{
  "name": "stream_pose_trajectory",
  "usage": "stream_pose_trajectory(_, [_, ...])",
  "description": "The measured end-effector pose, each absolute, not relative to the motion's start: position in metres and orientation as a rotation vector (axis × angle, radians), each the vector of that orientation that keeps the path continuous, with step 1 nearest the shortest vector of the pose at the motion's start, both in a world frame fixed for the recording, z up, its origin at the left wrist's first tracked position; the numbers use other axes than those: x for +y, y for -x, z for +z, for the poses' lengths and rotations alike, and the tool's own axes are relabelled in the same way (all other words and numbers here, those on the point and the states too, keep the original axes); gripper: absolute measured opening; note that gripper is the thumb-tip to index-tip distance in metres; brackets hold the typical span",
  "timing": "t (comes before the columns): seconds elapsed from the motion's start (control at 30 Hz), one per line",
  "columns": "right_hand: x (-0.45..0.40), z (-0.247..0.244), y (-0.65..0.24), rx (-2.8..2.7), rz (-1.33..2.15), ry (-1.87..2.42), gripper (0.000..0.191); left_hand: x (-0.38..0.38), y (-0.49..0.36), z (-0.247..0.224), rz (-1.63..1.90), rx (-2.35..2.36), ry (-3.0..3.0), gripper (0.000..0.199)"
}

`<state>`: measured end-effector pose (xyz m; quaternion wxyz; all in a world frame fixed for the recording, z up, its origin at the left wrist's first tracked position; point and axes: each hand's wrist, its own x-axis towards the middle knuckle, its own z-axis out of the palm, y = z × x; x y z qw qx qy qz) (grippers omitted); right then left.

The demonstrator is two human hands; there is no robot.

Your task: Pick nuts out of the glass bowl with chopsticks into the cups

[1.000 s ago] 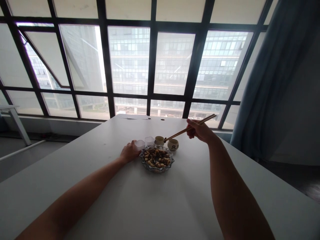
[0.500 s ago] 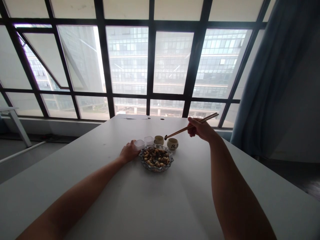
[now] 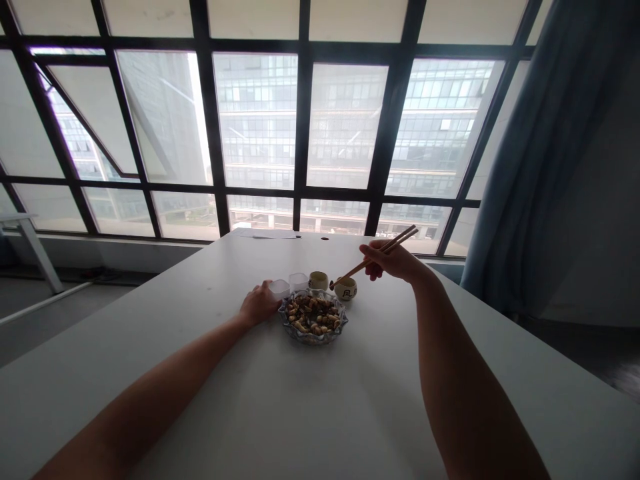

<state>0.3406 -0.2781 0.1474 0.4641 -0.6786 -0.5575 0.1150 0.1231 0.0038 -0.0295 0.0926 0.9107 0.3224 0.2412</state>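
Note:
My right hand (image 3: 387, 259) is closed round a pair of wooden chopsticks (image 3: 356, 269), slanted down to the left. At their tips is a small dark piece (image 3: 331, 285), just left of a cream cup (image 3: 346, 289) with a dark written character. A second cream cup (image 3: 319, 280) stands behind the bowl. On the left, my left hand (image 3: 259, 304) curls against a small translucent plastic cup (image 3: 279, 289), close to the bowl's rim; its fingertips are partly hidden. The scalloped glass bowl (image 3: 313, 339) holds a mix of peanuts and dark pieces (image 3: 314, 315).
Another translucent plastic cup (image 3: 299, 282) stands behind the bowl. The white table (image 3: 320, 413) stretches toward the windows, with papers (image 3: 265, 234) at its far edge. A blue curtain (image 3: 520, 173) hangs at the right.
My right hand has moved left and slightly down. The chopstick tips and the dark piece have lowered beside the right cream cup. My left hand stays in place.

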Motion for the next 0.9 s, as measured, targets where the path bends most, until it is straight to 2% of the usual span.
stream_pose_trajectory(0.23, [-0.277,0.149,-0.339,-1.107,0.252,1.700,0.042,-0.002,-0.121,-0.026,0.743,0.945,-2.714,0.064])
stream_pose_trajectory(0.37, [-0.276,0.150,-0.337,-1.018,0.221,1.732,0.039,-0.008,-0.118,-0.021,0.874,0.881,-2.729,0.060])
stream_pose_trajectory(0.67, [-0.274,0.148,-0.339,-1.097,0.264,1.678,0.040,-0.006,-0.118,-0.021,1.096,0.883,-2.698,0.053])
stream_pose_trajectory(0.9, [-0.260,0.141,-0.338,-1.221,0.246,1.613,0.047,-0.008,-0.120,-0.020,1.067,0.859,-2.685,0.055])
